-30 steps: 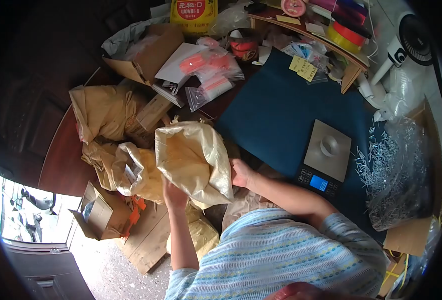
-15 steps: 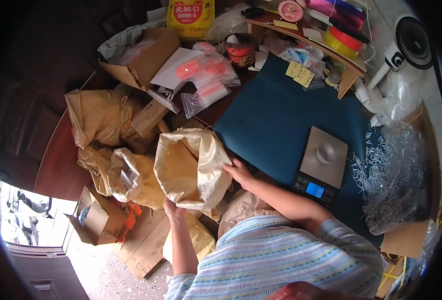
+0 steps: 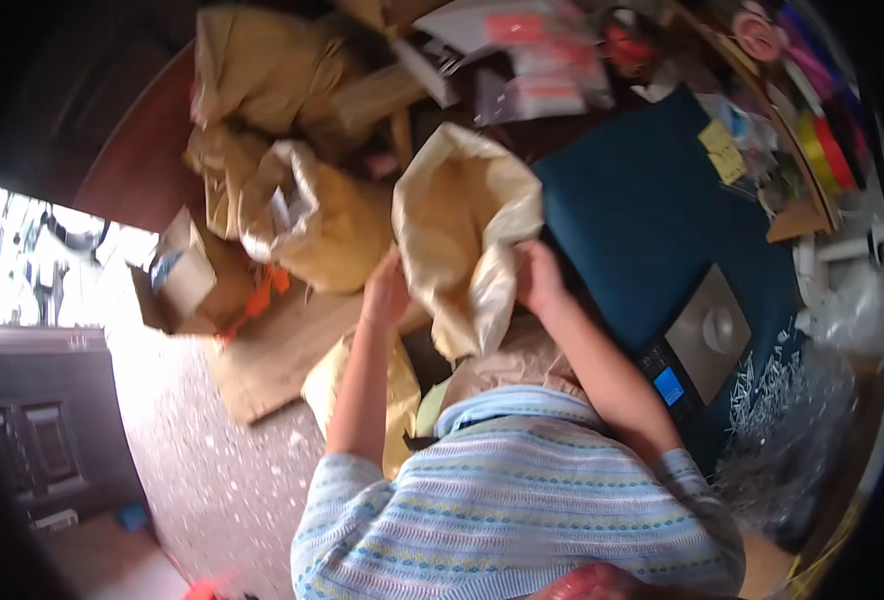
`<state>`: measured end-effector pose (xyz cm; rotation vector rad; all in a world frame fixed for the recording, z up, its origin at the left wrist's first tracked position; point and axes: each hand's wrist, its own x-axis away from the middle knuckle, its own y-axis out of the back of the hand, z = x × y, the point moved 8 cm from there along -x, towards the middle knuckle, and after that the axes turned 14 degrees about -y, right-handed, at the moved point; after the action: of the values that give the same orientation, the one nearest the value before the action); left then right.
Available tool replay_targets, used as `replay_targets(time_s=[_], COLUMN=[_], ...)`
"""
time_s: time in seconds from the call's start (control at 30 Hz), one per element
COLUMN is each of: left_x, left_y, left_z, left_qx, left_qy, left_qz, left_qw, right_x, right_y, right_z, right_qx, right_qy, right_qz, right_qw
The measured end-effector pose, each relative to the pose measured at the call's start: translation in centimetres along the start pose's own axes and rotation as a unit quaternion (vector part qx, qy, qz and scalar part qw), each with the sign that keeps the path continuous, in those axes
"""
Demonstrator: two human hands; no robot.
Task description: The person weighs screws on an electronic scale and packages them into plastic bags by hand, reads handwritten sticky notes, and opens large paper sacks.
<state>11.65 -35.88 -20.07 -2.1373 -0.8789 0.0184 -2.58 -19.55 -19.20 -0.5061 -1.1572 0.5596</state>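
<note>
A large yellowish woven sack (image 3: 465, 210) with its mouth rolled open stands in front of me, leaning over the edge of the table. My left hand (image 3: 389, 290) grips its left side. On the right side my right hand (image 3: 539, 275) is closed round the rim. The front of the rim sags between my hands into a folded, spout-like dip. To the left of it stands another yellow sack (image 3: 337, 235) with its pale mouth open and something white inside.
A scale (image 3: 707, 335) with a lit display and a pale ring on it lies on the blue mat (image 3: 652, 210). Loose screws or nails (image 3: 762, 395) spill from a clear bag at right. A cardboard box (image 3: 197, 280) stands at left; bagged pink items (image 3: 542, 55) lie at the back.
My view has swung to the left and down. Both hands have shifted on the sack; the right hand is lower on its rim, and the mouth has narrowed with its front edge folded down.
</note>
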Motion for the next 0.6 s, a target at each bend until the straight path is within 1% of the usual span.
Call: replay_targets(time_s=[0.03, 0.07, 0.1, 0.13, 0.17, 0.2, 0.23, 0.27, 0.3, 0.33, 0.37, 0.4, 0.43, 0.47, 0.53, 0.6], left_x=[0.0, 1.2, 3.0, 5.7, 9.4, 13.8, 19.4, 25.3, 30.9, 36.0, 41.2, 45.4, 47.9, 49.8, 51.7, 51.9], left_y=[2.4, 6.7, 10.4, 16.1, 21.8, 30.4, 31.9, 36.5, 34.0, 34.0, 39.6, 40.7, 39.8, 38.6, 36.1, 34.1], left_z=[-1.0, -2.3, -4.0, -4.7, -4.9, -3.9, -4.5, -2.9, -2.3, 0.0, 5.0, 8.8, 11.4, 13.5, 16.3, 17.7], left_qx=[-0.016, -0.097, -0.153, -0.232, -0.277, -0.364, -0.495, -0.588, -0.575, -0.529, -0.512, -0.467, -0.420, -0.375, -0.287, -0.209], left_qy=[-0.059, -0.106, -0.180, -0.209, -0.236, -0.255, -0.199, -0.098, 0.096, 0.162, 0.335, 0.396, 0.413, 0.409, 0.374, 0.330], left_qz=[0.016, -0.114, -0.188, -0.292, -0.376, -0.451, -0.503, -0.554, -0.619, -0.669, -0.564, -0.517, -0.507, -0.514, -0.542, -0.561], left_qw=[0.998, 0.983, 0.953, 0.904, 0.852, 0.774, 0.680, 0.581, 0.527, 0.496, 0.555, 0.598, 0.629, 0.654, 0.696, 0.730], right_x=[0.1, -0.1, -0.3, -0.4, -0.7, -1.7, -2.8, -3.4, -4.6, -4.6, -4.5, -5.1, -5.0, -5.2, -5.5, -5.5], right_y=[-0.2, -0.3, -0.4, -0.5, -0.4, 0.3, 1.1, 1.5, 2.8, 3.4, 3.8, 5.2, 5.8, 6.6, 7.1, 7.0], right_z=[0.4, 1.0, 1.2, 1.1, 1.1, 0.7, 0.4, 0.0, -0.1, -0.5, -0.7, -0.7, -0.7, -0.6, -0.3, 0.0], right_qx=[-0.043, -0.047, -0.052, -0.053, -0.053, -0.055, -0.058, -0.073, -0.069, -0.067, -0.064, -0.067, -0.051, -0.046, -0.032, -0.015], right_qy=[-0.003, 0.017, 0.035, 0.036, 0.040, 0.028, 0.020, -0.006, -0.013, -0.030, -0.044, -0.051, -0.051, -0.049, -0.047, -0.045], right_qz=[0.041, 0.037, 0.034, 0.019, 0.006, 0.008, 0.009, 0.006, 0.022, -0.014, -0.047, -0.059, -0.084, -0.084, -0.089, -0.099], right_qw=[0.998, 0.998, 0.997, 0.998, 0.998, 0.998, 0.998, 0.997, 0.997, 0.997, 0.996, 0.995, 0.994, 0.994, 0.994, 0.994])
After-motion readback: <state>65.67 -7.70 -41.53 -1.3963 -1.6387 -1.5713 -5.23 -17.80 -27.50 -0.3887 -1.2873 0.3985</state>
